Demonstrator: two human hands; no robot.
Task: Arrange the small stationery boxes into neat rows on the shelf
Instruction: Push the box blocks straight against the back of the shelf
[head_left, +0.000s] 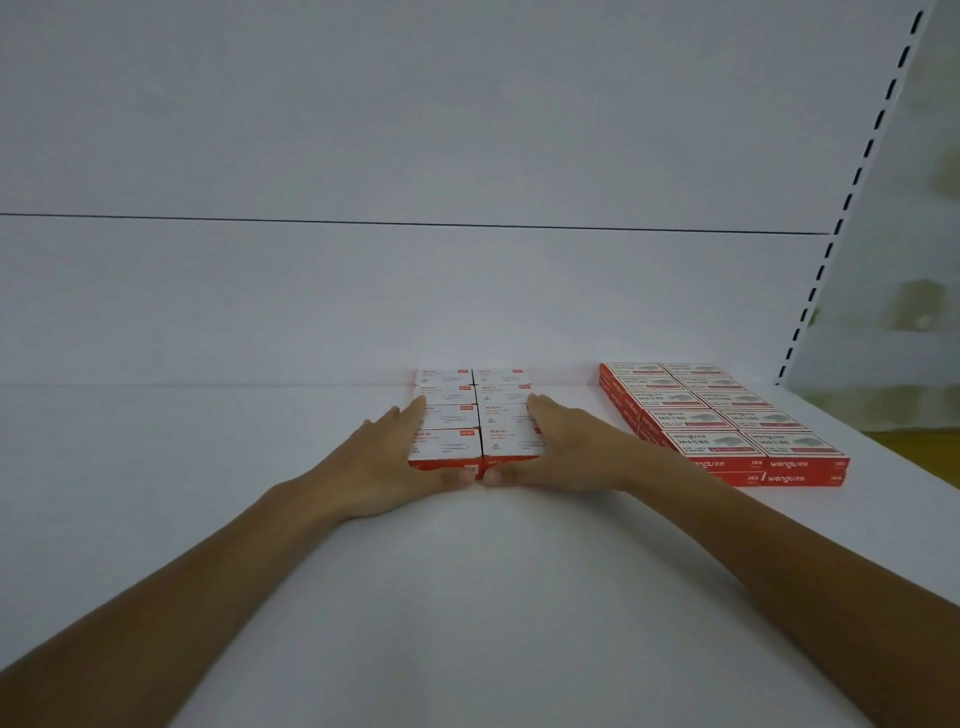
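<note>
White flat shelf board (208, 467) ran wide under a plain white back wall (363, 291). In the middle, right up near that wall, sat the small white-and-red cardboard boxes (475, 415), packed close in one block. They looked light and stiff, with smooth sides that would slide easily, so a hard shove could knock a row crooked. The best places to hold were the outer sides and the front, squeezing the whole block at once. Eight tops showed, two across and four deep; a lower layer might have hidden below, but the view was too flat to tell. The left hand (395, 457) lay against the left side, fingers straight and pressed together. The right hand (571, 452) did the same on the right side. Both thumbs touched the front and nearly met. Off to the right, well apart, stood a stack of flat red cardboard boxes (727, 421), ten tops showing, two layers high. A white post with dark slots (852, 182) rose behind them.
</note>
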